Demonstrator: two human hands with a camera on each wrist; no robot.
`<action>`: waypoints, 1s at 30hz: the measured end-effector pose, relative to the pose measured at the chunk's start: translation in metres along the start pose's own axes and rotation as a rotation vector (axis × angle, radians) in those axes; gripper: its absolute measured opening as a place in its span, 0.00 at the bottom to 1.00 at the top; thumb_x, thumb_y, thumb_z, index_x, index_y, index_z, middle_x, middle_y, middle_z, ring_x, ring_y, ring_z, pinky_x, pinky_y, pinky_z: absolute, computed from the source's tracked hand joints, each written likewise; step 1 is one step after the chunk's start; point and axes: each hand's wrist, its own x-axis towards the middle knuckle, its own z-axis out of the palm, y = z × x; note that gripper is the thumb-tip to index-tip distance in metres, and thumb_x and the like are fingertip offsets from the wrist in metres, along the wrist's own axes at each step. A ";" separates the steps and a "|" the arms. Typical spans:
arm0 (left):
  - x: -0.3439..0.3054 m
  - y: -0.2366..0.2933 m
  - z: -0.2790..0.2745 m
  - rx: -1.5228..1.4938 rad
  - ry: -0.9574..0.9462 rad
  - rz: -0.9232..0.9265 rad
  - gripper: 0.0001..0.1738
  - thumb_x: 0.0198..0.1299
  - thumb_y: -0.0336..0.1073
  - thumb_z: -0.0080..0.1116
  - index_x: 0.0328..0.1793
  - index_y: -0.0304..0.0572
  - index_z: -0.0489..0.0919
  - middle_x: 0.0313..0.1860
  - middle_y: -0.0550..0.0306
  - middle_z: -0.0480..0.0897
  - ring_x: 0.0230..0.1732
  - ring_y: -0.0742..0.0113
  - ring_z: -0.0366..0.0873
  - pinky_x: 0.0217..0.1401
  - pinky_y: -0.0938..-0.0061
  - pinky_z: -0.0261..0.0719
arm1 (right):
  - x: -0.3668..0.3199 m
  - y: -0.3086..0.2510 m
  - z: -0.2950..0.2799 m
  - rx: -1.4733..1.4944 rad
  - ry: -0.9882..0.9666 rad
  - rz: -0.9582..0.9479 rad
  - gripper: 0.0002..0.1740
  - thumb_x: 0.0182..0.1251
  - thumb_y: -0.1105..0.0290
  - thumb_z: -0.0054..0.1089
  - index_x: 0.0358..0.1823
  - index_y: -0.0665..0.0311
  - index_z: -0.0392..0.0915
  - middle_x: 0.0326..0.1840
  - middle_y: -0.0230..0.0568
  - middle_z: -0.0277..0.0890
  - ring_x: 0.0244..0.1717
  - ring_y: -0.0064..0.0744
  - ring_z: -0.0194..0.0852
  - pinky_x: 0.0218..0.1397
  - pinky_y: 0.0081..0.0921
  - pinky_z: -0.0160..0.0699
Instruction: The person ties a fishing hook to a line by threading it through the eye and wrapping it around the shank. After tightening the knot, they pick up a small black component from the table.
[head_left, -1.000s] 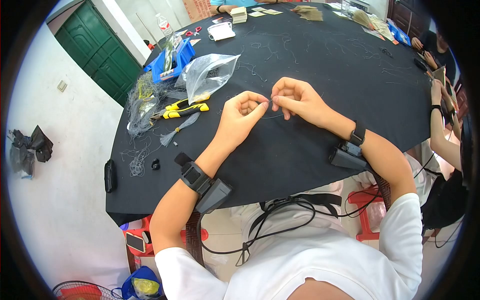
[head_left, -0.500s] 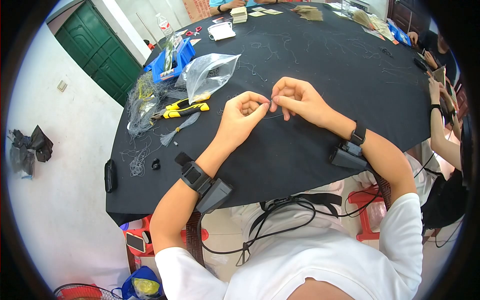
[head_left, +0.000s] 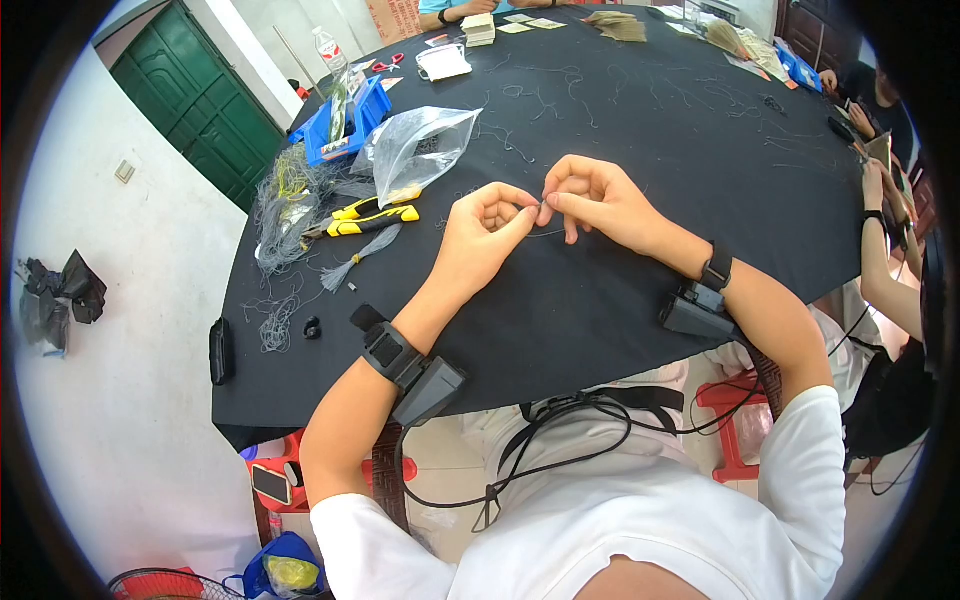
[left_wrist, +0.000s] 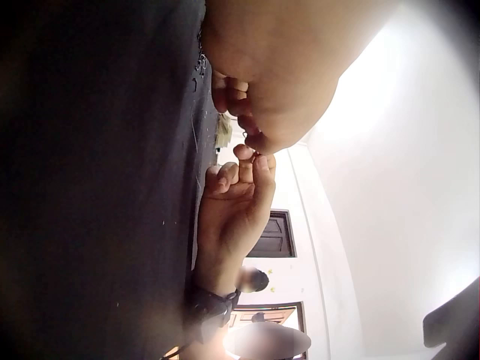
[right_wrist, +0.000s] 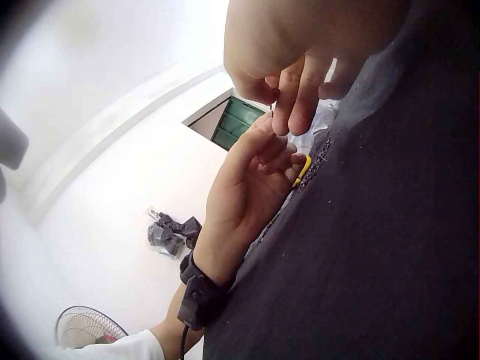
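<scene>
In the head view the left hand [head_left: 482, 238] and right hand [head_left: 606, 204] meet fingertip to fingertip above the black cloth. Thumb and index finger of each pinch a thin grey thread [head_left: 548, 234], part of which hangs just below them. The left wrist view has the left hand [left_wrist: 281, 71] above and the right hand [left_wrist: 234, 210] below, their tips nearly touching. A tiny dark piece shows between the tips in the right wrist view, with the right hand [right_wrist: 307, 52] above the left hand [right_wrist: 244, 187]; its shape is too small to tell.
Left of the hands lie yellow-black pliers [head_left: 372, 222], a tied thread bundle [head_left: 358, 262], a clear plastic bag [head_left: 418, 150], a blue bin [head_left: 345, 122] and tangled thread [head_left: 280, 210]. Loose threads [head_left: 545, 98] lie beyond the hands. Other people sit at the far and right edges.
The right hand's fingertips have shifted very slightly and the thread below them lies a little differently. Both hands keep their pinch; the arms stay in place.
</scene>
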 end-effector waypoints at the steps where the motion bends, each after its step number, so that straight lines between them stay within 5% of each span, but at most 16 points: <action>1: 0.000 0.000 0.000 0.003 0.000 -0.001 0.06 0.59 0.29 0.56 0.39 0.33 0.76 0.24 0.65 0.79 0.23 0.89 0.69 0.26 0.91 0.64 | 0.000 -0.001 0.000 -0.003 0.000 0.002 0.07 0.67 0.68 0.51 0.40 0.63 0.70 0.33 0.36 0.80 0.22 0.17 0.72 0.24 0.11 0.63; 13: 0.000 0.000 0.000 -0.015 -0.014 0.007 0.06 0.58 0.28 0.56 0.40 0.33 0.76 0.28 0.62 0.81 0.24 0.88 0.69 0.26 0.91 0.64 | 0.002 0.003 0.000 0.056 -0.021 -0.004 0.08 0.63 0.74 0.55 0.41 0.68 0.72 0.34 0.39 0.79 0.32 0.18 0.75 0.29 0.14 0.73; 30: -0.001 0.001 -0.001 0.002 -0.034 -0.007 0.07 0.57 0.28 0.57 0.40 0.32 0.78 0.31 0.60 0.83 0.26 0.88 0.71 0.27 0.91 0.65 | 0.002 0.008 -0.003 0.006 -0.033 0.015 0.04 0.63 0.74 0.54 0.37 0.67 0.71 0.34 0.37 0.77 0.28 0.16 0.73 0.29 0.13 0.72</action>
